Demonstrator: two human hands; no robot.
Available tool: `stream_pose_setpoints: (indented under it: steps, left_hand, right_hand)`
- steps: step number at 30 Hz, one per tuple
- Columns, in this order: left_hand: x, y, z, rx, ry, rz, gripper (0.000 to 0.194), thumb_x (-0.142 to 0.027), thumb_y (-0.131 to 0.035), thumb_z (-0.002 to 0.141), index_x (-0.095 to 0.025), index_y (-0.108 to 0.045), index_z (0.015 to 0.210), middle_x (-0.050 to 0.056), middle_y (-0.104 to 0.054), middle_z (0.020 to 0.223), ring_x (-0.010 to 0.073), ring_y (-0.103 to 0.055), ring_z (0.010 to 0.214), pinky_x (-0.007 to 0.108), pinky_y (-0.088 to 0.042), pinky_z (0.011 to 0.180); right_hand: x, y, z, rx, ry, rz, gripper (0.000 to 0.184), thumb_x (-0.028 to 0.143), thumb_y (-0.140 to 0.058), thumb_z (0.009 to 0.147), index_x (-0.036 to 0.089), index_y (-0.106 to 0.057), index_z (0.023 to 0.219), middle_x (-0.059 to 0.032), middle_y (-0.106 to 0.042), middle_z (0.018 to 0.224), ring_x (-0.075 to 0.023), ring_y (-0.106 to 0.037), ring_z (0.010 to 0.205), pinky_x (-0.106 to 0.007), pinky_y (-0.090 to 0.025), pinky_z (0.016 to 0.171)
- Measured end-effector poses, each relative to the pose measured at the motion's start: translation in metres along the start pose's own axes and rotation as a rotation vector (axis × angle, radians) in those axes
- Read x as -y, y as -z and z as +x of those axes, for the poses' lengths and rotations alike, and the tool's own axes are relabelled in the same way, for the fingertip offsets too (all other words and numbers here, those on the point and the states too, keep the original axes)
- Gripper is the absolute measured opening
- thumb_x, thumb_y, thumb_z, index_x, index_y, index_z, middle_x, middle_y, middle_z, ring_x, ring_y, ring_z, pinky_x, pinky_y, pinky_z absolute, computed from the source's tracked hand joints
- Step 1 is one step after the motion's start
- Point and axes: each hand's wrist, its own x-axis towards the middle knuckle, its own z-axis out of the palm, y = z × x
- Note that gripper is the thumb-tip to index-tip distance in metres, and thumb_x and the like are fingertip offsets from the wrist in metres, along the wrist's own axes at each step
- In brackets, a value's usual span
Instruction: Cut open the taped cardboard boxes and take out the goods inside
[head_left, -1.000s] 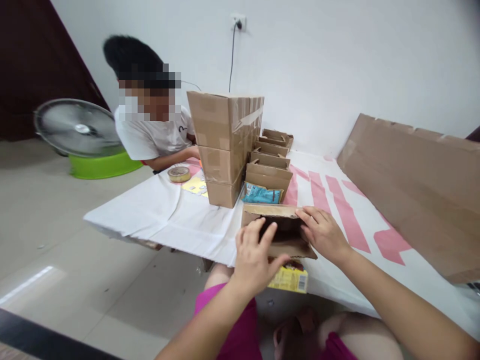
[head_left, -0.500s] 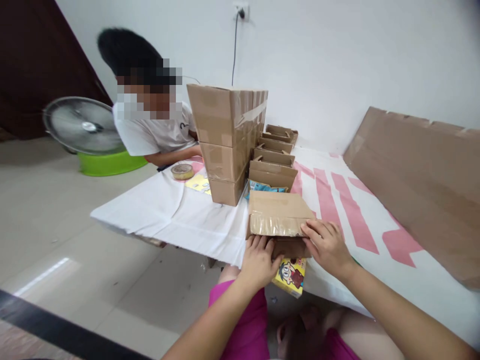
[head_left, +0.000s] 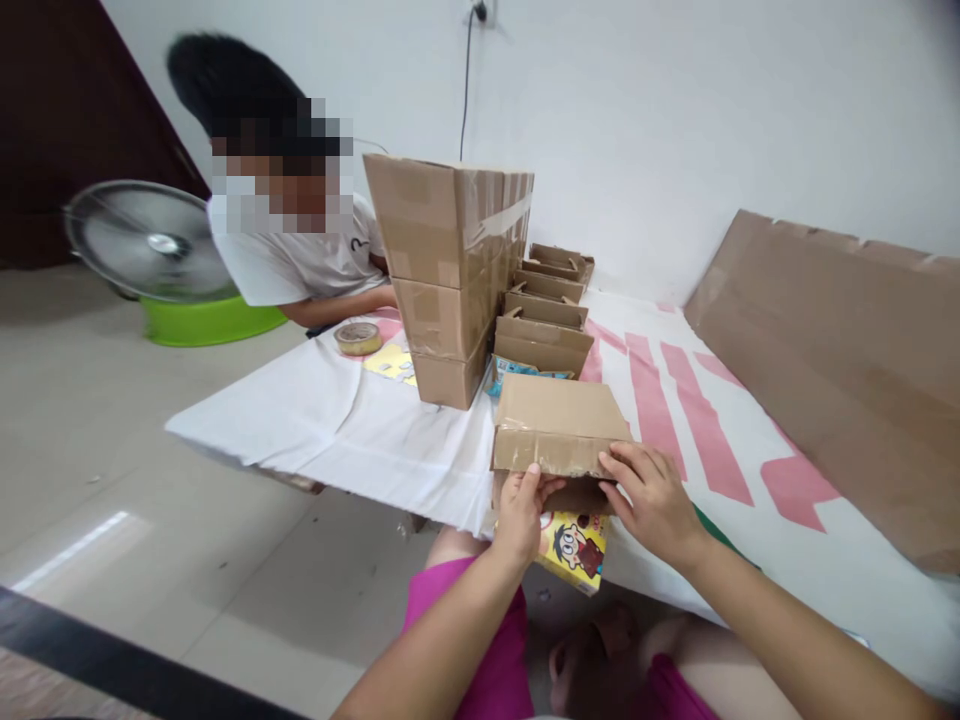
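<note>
Right in front of me, near the table edge, lies a cardboard box (head_left: pixel 559 405) with its front flap facing me and clear tape along it. My left hand (head_left: pixel 523 510) grips the flap's lower edge, the thumb on the outside and the fingers tucked beneath. At the right end of the same edge, my right hand (head_left: pixel 654 497) pinches the flap between thumb and fingers. Below the flap the box front looks dark and partly open. A yellow printed carton (head_left: pixel 576 550) with a cartoon figure sticks out under the box, past the table edge; my left hand partly covers it.
A tall stack of taped cardboard boxes (head_left: pixel 427 260) stands left of a row of open boxes (head_left: pixel 547 310). A tape roll (head_left: pixel 358 338) lies near a co-worker (head_left: pixel 300 255). A large cardboard sheet (head_left: pixel 832 370) leans at the right. A fan (head_left: pixel 161 245) stands on the floor.
My left hand has turned, its thumb rising onto the flap while the fingers curl under the edge. My right hand stays at the flap's right end. The view has shifted slightly.
</note>
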Motion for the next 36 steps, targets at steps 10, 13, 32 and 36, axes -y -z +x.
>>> stream_pose_setpoints:
  steps: [10,13,32,36]
  left_hand:
    - [0.001,0.007,-0.007,0.066,0.001,-0.010,0.038,-0.051,-0.071,0.073,-0.013,-0.069,0.080,0.007,-0.073,0.072,0.0210,-0.070,0.073,0.032,-0.054,0.075]
    - [0.002,0.008,-0.007,0.098,0.007,-0.025,0.039,-0.049,-0.070,0.075,-0.012,-0.070,0.084,0.008,-0.073,0.072,0.0212,-0.070,0.075,0.032,-0.054,0.074]
    - [0.011,0.017,-0.005,0.171,-0.018,0.019,0.041,-0.051,-0.063,0.081,-0.011,-0.068,0.090,0.009,-0.073,0.079,0.0213,-0.069,0.077,0.031,-0.050,0.073]
    - [0.011,0.018,-0.006,0.181,-0.054,0.106,0.046,-0.057,-0.058,0.081,-0.011,-0.067,0.083,0.009,-0.071,0.073,0.0222,-0.068,0.075,0.032,-0.050,0.074]
  right_hand:
    - [0.037,0.001,0.021,-0.013,-0.158,0.201,0.021,0.028,-0.059,0.086,0.020,-0.059,0.105,-0.0104,-0.060,0.101,-0.0279,-0.053,0.096,-0.044,-0.043,0.084]
    - [0.044,0.000,0.025,0.026,-0.157,0.217,0.020,0.025,-0.061,0.084,0.019,-0.059,0.103,-0.0099,-0.059,0.100,-0.0275,-0.052,0.095,-0.043,-0.043,0.083]
    - [0.032,0.003,0.022,0.080,0.042,0.140,0.028,0.030,-0.060,0.086,0.019,-0.059,0.112,-0.0110,-0.061,0.110,-0.0280,-0.052,0.106,-0.045,-0.041,0.092]
    - [-0.003,0.006,0.007,0.105,0.051,0.019,0.056,0.048,-0.064,0.080,0.022,-0.052,0.128,-0.0126,-0.055,0.130,-0.0342,-0.043,0.125,-0.051,-0.036,0.100]
